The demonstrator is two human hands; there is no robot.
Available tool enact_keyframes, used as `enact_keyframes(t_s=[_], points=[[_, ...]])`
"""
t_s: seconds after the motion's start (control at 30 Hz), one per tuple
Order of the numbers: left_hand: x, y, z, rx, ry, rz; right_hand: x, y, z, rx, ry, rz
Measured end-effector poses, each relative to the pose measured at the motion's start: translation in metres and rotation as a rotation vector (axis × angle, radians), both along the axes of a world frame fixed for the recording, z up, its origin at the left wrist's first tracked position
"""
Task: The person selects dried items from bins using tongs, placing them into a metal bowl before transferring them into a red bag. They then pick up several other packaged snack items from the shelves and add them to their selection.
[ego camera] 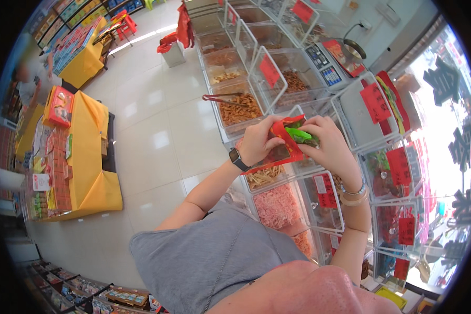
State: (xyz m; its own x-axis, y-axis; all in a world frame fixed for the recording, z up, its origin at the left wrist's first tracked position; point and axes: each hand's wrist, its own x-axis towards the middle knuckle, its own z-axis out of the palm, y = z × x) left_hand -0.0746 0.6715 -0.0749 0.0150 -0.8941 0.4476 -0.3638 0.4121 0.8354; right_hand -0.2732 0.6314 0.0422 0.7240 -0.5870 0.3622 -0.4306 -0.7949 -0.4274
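Note:
Over the clear food bins, my left hand, with a black watch on its wrist, grips the rim of a red plastic pouch. The pouch has a see-through panel and its mouth is spread. My right hand, wearing a beaded bracelet and a bangle, holds a bright green packet at the mouth of the pouch; its fingertips are partly hidden. How far the packet is inside cannot be told. Below the hands are bins of pale strips and pink shreds.
Tongs lie across a bin of brown dried food. Hinged clear lids with red signs stand up nearby. A scale is at the upper right. A yellow-draped table and another person are at the left.

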Motion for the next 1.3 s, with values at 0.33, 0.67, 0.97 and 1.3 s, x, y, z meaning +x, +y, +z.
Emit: enact_keyframes(t_s=[0.33,0.67,0.97,1.3], points=[[0.136,-0.041,-0.030,-0.066,0.152,-0.015,0.168,-0.042,-0.029,0.281,0.131,-0.015],[0.281,-0.104,-0.026,-0.263,0.206,-0.157,0.311,-0.108,-0.032,0.821,0.375,0.169],[0.331,-0.091,-0.050,0.015,0.093,0.072,0.362,-0.116,-0.032,0.636,0.430,0.183],[0.275,-0.141,-0.050,-0.087,0.185,0.129,0.321,-0.137,-0.026,0.018,0.381,0.065]])
